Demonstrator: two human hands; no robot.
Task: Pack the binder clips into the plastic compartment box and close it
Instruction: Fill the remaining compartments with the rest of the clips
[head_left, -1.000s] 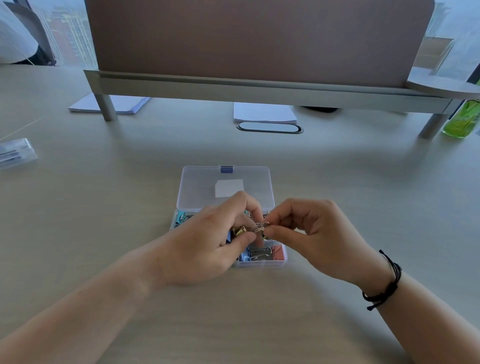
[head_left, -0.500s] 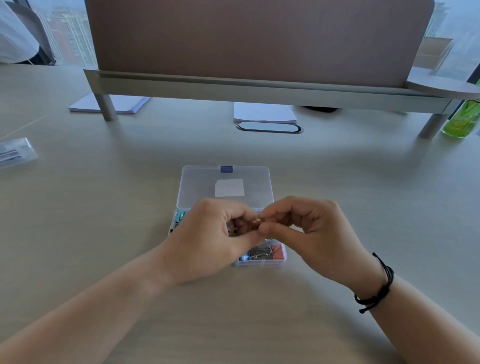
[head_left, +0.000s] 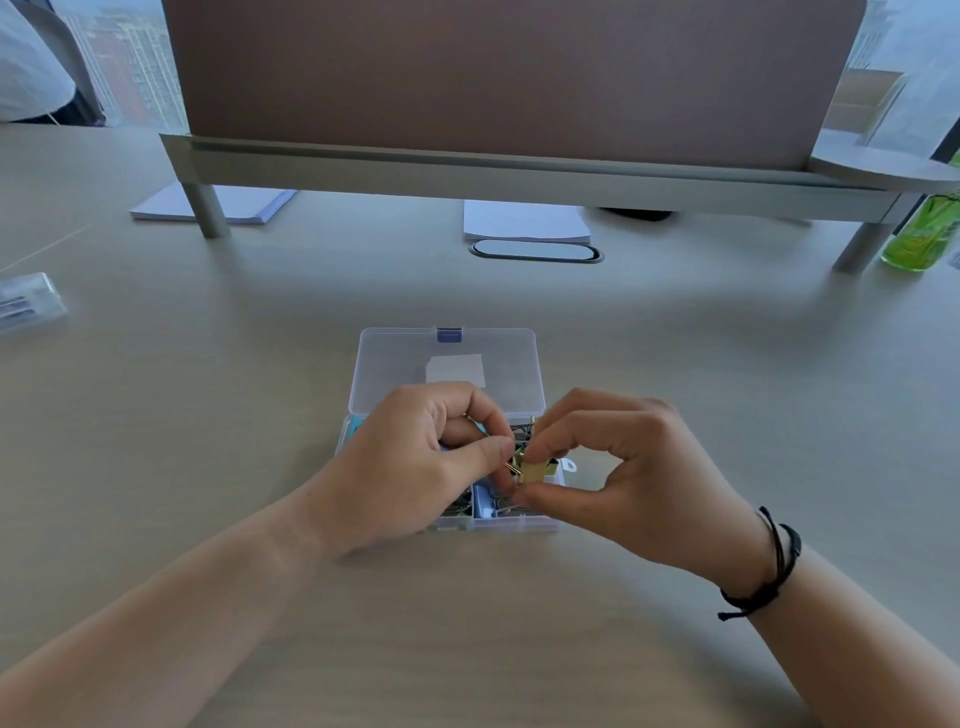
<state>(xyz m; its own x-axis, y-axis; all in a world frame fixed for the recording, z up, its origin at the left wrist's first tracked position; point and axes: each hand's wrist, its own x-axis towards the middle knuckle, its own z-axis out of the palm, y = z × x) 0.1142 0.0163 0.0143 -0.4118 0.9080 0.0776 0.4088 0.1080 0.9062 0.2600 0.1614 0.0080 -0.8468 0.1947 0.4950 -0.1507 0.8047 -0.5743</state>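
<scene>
A clear plastic compartment box (head_left: 498, 522) stands open on the desk, its lid (head_left: 400, 364) tipped back with a blue latch on the far edge. Coloured binder clips lie in its compartments, among them a blue one (head_left: 484, 501). Above the box my right hand (head_left: 618, 473) pinches the body of a gold binder clip (head_left: 535, 470) between thumb and forefinger. My left hand (head_left: 415, 467) pinches the clip's wire handles from the left. Both hands hide most of the box's inside.
A desk divider on grey legs (head_left: 208, 213) runs across the back. Under it lie white paper pads (head_left: 524, 223) and an oval cable port (head_left: 535, 250). A clear case (head_left: 26, 306) sits at the far left, a green bottle (head_left: 922, 234) at the far right.
The gold clip has passed from mainly my left fingers to my right thumb and forefinger. It is turned so its body shows, and my hands have drawn slightly apart.
</scene>
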